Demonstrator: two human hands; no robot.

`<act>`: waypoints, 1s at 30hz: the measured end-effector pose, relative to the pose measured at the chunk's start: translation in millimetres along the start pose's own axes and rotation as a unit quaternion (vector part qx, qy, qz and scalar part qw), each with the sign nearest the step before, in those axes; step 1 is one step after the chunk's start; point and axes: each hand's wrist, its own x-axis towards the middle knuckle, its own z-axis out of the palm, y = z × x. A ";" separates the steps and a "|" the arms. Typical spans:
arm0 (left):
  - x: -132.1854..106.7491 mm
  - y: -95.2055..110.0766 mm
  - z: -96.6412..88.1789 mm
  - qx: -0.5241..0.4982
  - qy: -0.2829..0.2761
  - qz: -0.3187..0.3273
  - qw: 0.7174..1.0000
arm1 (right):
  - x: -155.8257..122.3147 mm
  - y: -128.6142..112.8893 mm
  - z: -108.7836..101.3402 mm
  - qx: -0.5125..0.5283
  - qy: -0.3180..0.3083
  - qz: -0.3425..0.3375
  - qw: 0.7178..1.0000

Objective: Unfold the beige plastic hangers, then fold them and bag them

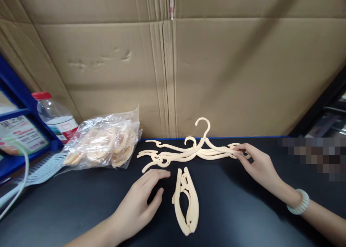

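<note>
Several cream plastic folding hangers lie unfolded and overlapping near the back of the black table. The uppermost unfolded hanger [186, 152] has its hook pointing up toward the cardboard. My right hand [256, 162] pinches that hanger's right arm end between thumb and fingers. In front of the pile, a folded hanger [193, 200] lies on the table with its two arms closed together. My left hand [142, 200] is just left of the folded hanger, thumb and fingers apart, holding nothing. Its fingertips are close below the pile's left end.
A clear plastic bag [105, 142] of folded hangers sits at the back left. Beside it are a red-capped bottle [55, 117], a light blue hairbrush [45, 169], a white cable [26, 175] and a blue rack [29, 113]. Cardboard [229, 59] walls off the back.
</note>
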 end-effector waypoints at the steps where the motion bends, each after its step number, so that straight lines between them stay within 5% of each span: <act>1: -0.1 -0.6 0.4 -0.002 0.006 -0.008 1.000 | 0.7 -1.5 -0.4 0.005 0.011 0.002 1.000; 9: 2.8 -5.3 1.5 -0.023 0.072 -0.098 0.992 | 0.3 -7.6 -1.6 0.016 0.038 -0.024 0.999; 19: 1.4 -8.3 6.2 -0.086 0.106 -0.107 0.985 | -0.6 -11.0 -4.8 -0.012 0.044 -0.073 0.996; 30: -0.4 -3.7 3.9 -0.065 0.041 -0.053 0.996 | -4.9 -18.4 -0.4 -0.034 0.029 -0.094 0.995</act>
